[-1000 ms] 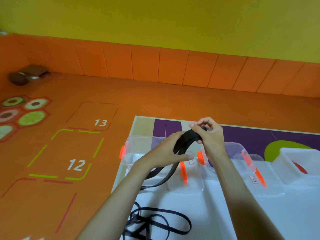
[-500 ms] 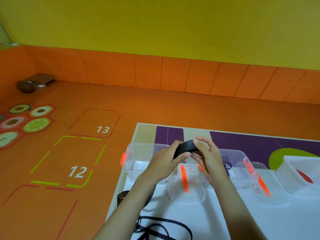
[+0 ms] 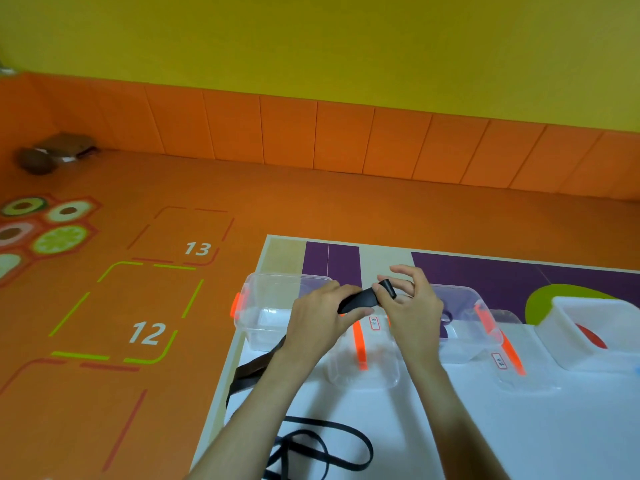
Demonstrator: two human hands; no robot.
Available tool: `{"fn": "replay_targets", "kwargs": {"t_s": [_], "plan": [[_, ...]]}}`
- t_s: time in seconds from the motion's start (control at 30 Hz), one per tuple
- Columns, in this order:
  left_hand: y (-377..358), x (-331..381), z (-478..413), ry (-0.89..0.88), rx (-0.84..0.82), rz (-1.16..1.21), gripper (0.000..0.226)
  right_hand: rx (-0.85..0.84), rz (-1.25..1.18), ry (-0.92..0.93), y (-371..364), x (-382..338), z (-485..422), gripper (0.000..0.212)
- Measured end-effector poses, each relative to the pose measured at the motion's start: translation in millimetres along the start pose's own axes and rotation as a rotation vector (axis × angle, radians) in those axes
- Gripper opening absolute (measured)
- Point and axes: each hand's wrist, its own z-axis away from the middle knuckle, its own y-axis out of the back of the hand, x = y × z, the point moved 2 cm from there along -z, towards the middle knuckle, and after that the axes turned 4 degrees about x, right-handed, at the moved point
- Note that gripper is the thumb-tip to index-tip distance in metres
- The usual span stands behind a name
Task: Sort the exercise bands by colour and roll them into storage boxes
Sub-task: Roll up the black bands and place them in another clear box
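Both hands are raised over the row of boxes at the far side of the counter, working one black band. The left hand grips the flat strap with fingers curled over the top and thumb underneath. The right hand pinches the folded-over end between thumb and forefinger, its other fingers spread loose. This looks like the first turn of a roll. From the left hand the rest of the band runs back under the wrist and loops out past the counter's left edge, just in front of the clear box. The turn looks small and slack, so if the right pinch eases the strap will probably spring flat and the roll must be restarted. The hanging length is the other worry: pulled in fast, it could twist, drag against the clear box, or catch the tangle of black bands lying near the person, giving a lopsided roll that may not sit in a box. Which box black belongs in I cannot tell.
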Motion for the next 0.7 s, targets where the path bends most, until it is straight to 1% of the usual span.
{"fn": "replay_targets", "kwargs": {"t_s": [0.07,0.1,0.2,0.27,0.33,0.43,0.53,0.57,0.63,0.67,0.7], "plan": [[-1.7,1.9,1.6,0.043,0.025,0.055,0.045,0.041,-0.089,-0.046,-1.5,-1.6,8.6,0.039],[-2.8,2.1,2.3,0.053,0.030,0.078,0.044,0.052,-0.150,-0.054,-2.4,-2.6,12.9,0.037],[-2.6,4.2,4.2,0.063,0.042,0.119,0.049,0.036,-0.293,-0.057,-4.2,-6.5,24.4,0.021],[-2.4,5.3,4.0,0.060,0.056,0.113,0.050,-0.013,-0.282,-0.047,-5.2,-3.4,29.5,0.020],[-4.0,4.6,3.4,0.060,0.068,0.093,0.044,-0.056,-0.215,0.006,-7.6,-0.5,33.9,0.022],[-2.4,4.2,4.3,0.068,0.080,0.058,0.039,-0.069,-0.214,0.071,-11.1,-3.9,38.1,0.022],[-1.2,5.8,8.2,0.049,0.058,-0.001,0.041,-0.080,-0.201,0.129,-12.9,-2.5,39.8,0.022],[-1.1,6.2,8.2,0.063,0.048,0.016,0.042,-0.089,-0.204,0.127,-13.8,-0.7,40.2,0.024],[0.1,6.3,6.7,0.116,0.020,0.108,0.033,-0.096,-0.225,0.084,-16.0,2.5,41.3,0.031],[0.8,6.5,5.6,0.146,0.006,0.188,0.032,-0.086,-0.245,0.049,-16.2,4.7,41.3,0.034],[3.0,7.3,4.8,0.182,-0.009,0.288,0.036,-0.073,-0.258,0.023,-15.3,6.6,41.4,0.034]]}}
